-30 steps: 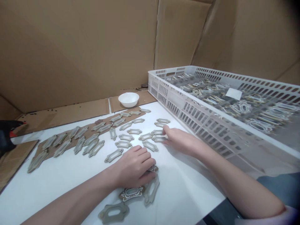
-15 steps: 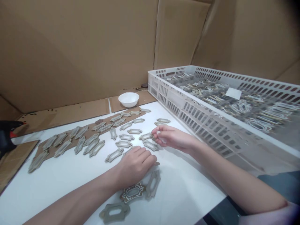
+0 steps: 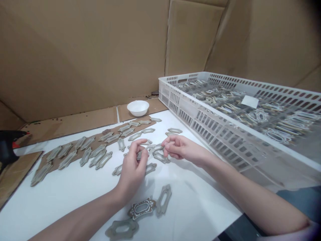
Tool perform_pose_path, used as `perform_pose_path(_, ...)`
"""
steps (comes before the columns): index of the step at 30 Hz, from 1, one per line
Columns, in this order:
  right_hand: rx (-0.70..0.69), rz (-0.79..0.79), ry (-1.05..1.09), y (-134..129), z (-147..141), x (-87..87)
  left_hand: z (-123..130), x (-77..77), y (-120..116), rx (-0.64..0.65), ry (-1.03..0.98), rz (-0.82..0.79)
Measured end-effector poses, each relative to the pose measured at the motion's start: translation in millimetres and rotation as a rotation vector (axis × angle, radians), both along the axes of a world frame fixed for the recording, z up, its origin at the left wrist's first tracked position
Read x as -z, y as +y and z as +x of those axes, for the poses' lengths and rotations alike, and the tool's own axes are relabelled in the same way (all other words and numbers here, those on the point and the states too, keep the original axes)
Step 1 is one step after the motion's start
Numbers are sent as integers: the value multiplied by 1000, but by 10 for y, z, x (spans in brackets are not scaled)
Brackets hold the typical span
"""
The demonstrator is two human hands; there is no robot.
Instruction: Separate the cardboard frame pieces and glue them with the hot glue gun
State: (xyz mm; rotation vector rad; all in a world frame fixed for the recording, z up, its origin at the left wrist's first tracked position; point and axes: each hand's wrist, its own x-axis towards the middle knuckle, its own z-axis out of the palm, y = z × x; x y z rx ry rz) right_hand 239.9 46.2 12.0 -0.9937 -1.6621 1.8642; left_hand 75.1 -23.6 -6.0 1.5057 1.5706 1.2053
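Observation:
My left hand (image 3: 132,164) is curled with thumb and fingers round a small grey ornamental frame (image 3: 150,149), whose end sticks out toward the right. My right hand (image 3: 178,148) is closed in a pinch just right of it; what sits between its fingertips is too small to make out. Under the right fingertips another grey frame (image 3: 160,156) lies on the white sheet (image 3: 190,201). Nearer to me rest a brown frame with white scrollwork (image 3: 142,208), an upright-turned grey frame (image 3: 164,200) and a plain grey one (image 3: 122,229).
Several grey frames lie on a brown cardboard strip (image 3: 77,153) at left. A white bowl (image 3: 138,108) stands at the back. At right, a white plastic crate (image 3: 200,117) holds many frames and a paper slip (image 3: 250,101). A black glue gun (image 3: 8,147) shows at far left.
My left hand has lifted off the near part of the sheet, turned upward and moved away from me, beside the right hand, with a frame in it. My right hand has barely moved.

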Motion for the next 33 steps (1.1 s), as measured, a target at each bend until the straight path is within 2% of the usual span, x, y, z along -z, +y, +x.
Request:
perform_pose_path(4,-6,75,-38,-15,1,15,1,11,-18,30,5,1)
perform_pose_path(9,-100,150,-86,-62,-15,-10,-4,30,-15,79,63,-41)
perform_pose_path(15,12,218,-83,-90,-35,25,17,33,-18,121,80,-68)
perform_pose_path(22,17,393,-133,-119,-64,26,29,16,-28,179,121,-59)
perform_pose_path(28,18,361,-58,-150,-89,10,36,15,-39,155,129,-37)
perform_pose_path(33,52,338,-98,-146,-83,14,39,5,-45,133,131,-32)
